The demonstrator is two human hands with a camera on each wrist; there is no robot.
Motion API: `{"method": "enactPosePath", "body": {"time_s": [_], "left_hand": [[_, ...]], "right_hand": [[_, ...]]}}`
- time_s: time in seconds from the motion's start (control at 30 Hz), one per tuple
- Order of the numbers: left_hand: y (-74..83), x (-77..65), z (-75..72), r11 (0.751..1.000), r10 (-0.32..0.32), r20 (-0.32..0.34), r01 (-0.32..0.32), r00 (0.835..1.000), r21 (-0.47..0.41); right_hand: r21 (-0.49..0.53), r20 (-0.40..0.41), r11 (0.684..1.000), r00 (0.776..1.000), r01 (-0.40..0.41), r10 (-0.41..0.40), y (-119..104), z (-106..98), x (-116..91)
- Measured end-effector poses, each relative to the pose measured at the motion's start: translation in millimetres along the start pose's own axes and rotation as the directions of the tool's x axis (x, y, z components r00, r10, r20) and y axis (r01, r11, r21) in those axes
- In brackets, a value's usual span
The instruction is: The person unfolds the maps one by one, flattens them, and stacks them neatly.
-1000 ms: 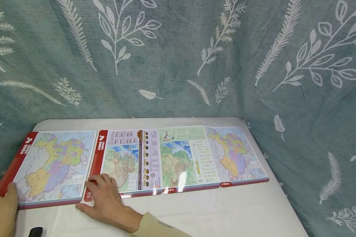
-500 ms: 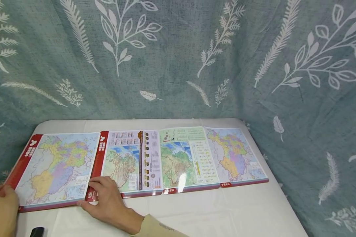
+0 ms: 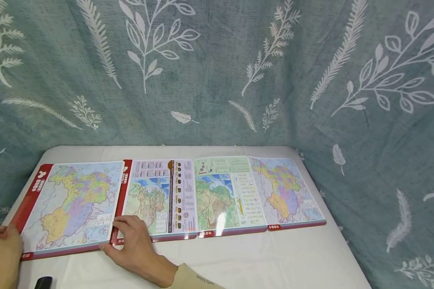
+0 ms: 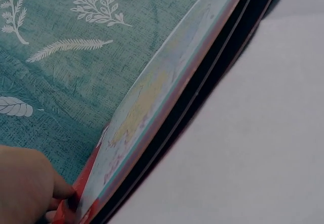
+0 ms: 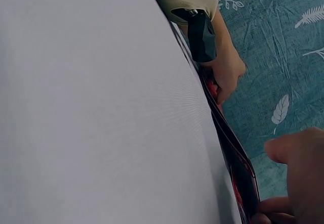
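Note:
At the left of the table, my left hand (image 3: 0,251) pinches the red outer edge of a laminated folding map (image 3: 72,204). The left wrist view shows its fingers curled on that red edge (image 4: 81,191) and dark layers beneath the map's top face. My right hand (image 3: 139,245) lies at the near end of the seam, thumb spread out by the left map's near corner. Its other fingers rest on the red strip of a second folding map (image 3: 148,208). The left map's right edge overlaps part of that strip.
The second map's row continues right with a green relief panel (image 3: 215,200) and a coloured map panel (image 3: 283,188). The white table (image 3: 256,257) shows along the near side. A leaf-patterned curtain (image 3: 217,80) hangs behind. A black device (image 5: 202,37) sits on the left wrist.
The left map has slid right with my left hand, first up to the second map and then over part of its red strip. My right hand has shifted slightly right.

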State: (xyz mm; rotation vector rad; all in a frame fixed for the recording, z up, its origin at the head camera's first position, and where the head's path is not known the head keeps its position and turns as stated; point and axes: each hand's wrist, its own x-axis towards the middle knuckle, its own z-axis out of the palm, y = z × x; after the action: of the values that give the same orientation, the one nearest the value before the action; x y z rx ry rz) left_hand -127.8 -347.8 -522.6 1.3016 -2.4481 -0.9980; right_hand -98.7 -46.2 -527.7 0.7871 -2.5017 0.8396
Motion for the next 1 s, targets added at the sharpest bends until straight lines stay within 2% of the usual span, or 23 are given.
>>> {"method": "enactPosePath", "body": {"time_s": [0.1, 0.43, 0.83, 1.0], "left_hand": [[-1.9, 1.1, 1.5, 0.999, 0.048, -0.031, -0.048, 0.998, -0.017], [-5.7, -1.8, 2.8, 0.988, 0.155, -0.038, -0.155, 0.987, 0.007], [-5.3, -1.3, 7.5, 0.982, 0.184, -0.042, -0.182, 0.982, 0.041], [-4.8, -2.2, 7.8, 0.975, 0.221, -0.039, -0.219, 0.975, 0.048]], "right_hand": [[-0.018, 0.017, 1.000, 1.000, -0.011, 0.012, 0.4, -2.2, -2.0], [-0.019, 0.053, 0.999, 0.998, -0.042, 0.043, 3.8, -13.5, -11.1], [-0.002, -0.007, 0.999, 0.999, -0.040, 0.040, 10.3, -17.3, -17.5], [-0.007, -0.009, 0.998, 0.998, -0.060, 0.060, 12.0, -18.2, -20.9]]}}
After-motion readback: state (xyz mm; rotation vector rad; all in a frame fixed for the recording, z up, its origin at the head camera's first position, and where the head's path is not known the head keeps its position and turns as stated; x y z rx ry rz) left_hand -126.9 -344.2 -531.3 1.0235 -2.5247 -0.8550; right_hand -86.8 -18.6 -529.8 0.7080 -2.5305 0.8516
